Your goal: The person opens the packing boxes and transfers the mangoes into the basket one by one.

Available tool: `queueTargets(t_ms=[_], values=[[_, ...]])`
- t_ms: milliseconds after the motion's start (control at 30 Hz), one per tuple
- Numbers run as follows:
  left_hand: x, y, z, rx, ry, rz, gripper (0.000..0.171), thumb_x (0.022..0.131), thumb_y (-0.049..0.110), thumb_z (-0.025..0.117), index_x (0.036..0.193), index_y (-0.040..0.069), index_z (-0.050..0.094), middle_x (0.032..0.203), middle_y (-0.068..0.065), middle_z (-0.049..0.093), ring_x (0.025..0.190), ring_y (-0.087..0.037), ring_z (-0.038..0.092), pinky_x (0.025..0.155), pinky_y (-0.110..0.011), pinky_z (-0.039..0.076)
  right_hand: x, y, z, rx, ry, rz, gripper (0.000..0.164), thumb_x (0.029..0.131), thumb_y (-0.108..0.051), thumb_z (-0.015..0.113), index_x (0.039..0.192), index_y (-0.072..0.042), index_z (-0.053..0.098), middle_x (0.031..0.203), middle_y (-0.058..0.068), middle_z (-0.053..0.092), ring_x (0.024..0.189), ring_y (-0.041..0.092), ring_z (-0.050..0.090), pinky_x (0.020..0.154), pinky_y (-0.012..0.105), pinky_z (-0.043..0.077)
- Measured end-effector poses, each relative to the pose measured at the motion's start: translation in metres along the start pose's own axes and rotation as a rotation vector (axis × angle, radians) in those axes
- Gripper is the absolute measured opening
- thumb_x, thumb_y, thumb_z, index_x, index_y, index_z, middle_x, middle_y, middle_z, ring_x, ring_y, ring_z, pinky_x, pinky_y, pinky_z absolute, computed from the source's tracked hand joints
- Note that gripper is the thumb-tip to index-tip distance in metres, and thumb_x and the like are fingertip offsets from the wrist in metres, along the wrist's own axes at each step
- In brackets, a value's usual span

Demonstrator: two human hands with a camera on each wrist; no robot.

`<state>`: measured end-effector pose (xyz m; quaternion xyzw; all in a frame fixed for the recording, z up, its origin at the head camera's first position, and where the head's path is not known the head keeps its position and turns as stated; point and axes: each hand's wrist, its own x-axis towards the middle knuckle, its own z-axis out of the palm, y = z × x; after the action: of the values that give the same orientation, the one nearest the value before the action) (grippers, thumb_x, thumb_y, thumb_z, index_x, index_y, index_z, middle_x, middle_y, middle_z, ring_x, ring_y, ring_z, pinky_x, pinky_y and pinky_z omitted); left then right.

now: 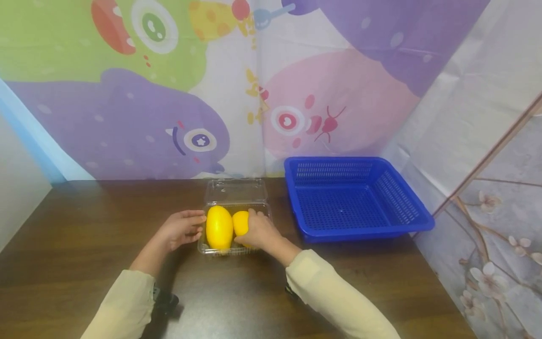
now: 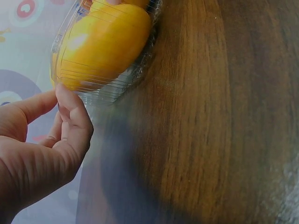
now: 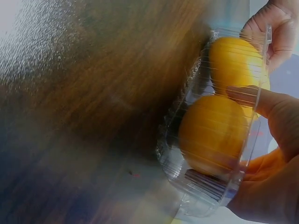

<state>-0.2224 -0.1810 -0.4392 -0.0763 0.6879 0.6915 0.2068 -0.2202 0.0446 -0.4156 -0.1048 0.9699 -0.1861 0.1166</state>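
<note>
From the head, a clear box [image 1: 203,246] sat on the tabletop [image 1: 101,216], long fruit [image 1: 219,227] at its nine o'clock, round fruit [image 1: 240,222] at three. From the left wrist, the left hand [image 2: 42,158] pinched the box between its fingers, presumably steadying it. From the right wrist, the right hand [image 3: 273,179] had its fingers clasped round the round fruit, likely against rolling.

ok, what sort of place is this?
Probably an improvised tabletop recording corner: a wood-grain table set against a cartoon-monster backdrop, with a blossom-print covering along the right side. Can't tell what building it's in.
</note>
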Motion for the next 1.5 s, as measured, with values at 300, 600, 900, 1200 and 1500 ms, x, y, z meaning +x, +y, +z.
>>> queueTargets(t_ms=[300, 600, 900, 1200, 1500], values=[[-0.001, 0.001, 0.002, -0.009, 0.008, 0.001, 0.053, 0.094, 0.017, 0.056, 0.136, -0.007, 0.034, 0.084, 0.003, 0.058, 0.067, -0.007, 0.055, 0.066, -0.019, 0.054, 0.001, 0.003, -0.002, 0.031, 0.103, -0.038, 0.077, 0.068, -0.037, 0.079, 0.128, -0.001, 0.046, 0.108, 0.015, 0.056, 0.095, 0.024, 0.053, 0.082, 0.037, 0.050], [0.000, 0.002, 0.002, -0.029, 0.001, 0.002, 0.052, 0.094, 0.015, 0.055, 0.136, -0.007, 0.034, 0.083, 0.004, 0.058, 0.066, -0.006, 0.056, 0.065, -0.018, 0.053, -0.001, 0.005, -0.009, 0.157, 0.152, -0.054, 0.086, 0.068, -0.032, 0.079, 0.138, -0.004, 0.039, 0.129, 0.019, 0.050, 0.113, 0.031, 0.052, 0.095, 0.043, 0.047], [0.001, 0.001, 0.001, -0.027, 0.001, 0.004, 0.054, 0.095, 0.015, 0.054, 0.138, -0.008, 0.032, 0.085, 0.003, 0.057, 0.066, -0.006, 0.055, 0.064, -0.018, 0.053, -0.002, 0.007, -0.013, 0.209, 0.178, -0.063, 0.085, 0.070, -0.035, 0.079, 0.139, -0.007, 0.038, 0.129, 0.018, 0.050, 0.111, 0.030, 0.052, 0.095, 0.044, 0.047], [0.001, 0.000, 0.000, -0.021, 0.008, -0.008, 0.052, 0.095, 0.015, 0.053, 0.138, -0.007, 0.033, 0.086, 0.002, 0.057, 0.068, -0.007, 0.055, 0.065, -0.018, 0.053, -0.004, 0.005, -0.017, 0.205, 0.172, -0.054, 0.084, 0.071, -0.036, 0.078, 0.140, -0.008, 0.038, 0.128, 0.017, 0.050, 0.108, 0.028, 0.053, 0.093, 0.044, 0.048], [0.002, 0.000, 0.000, -0.022, 0.010, -0.002, 0.052, 0.095, 0.016, 0.054, 0.137, -0.006, 0.033, 0.086, 0.002, 0.057, 0.067, -0.007, 0.055, 0.065, -0.019, 0.053, -0.003, 0.003, -0.023, 0.186, 0.197, -0.072, 0.086, 0.070, -0.038, 0.078, 0.140, -0.008, 0.039, 0.119, 0.017, 0.053, 0.097, 0.025, 0.054, 0.084, 0.039, 0.050]])
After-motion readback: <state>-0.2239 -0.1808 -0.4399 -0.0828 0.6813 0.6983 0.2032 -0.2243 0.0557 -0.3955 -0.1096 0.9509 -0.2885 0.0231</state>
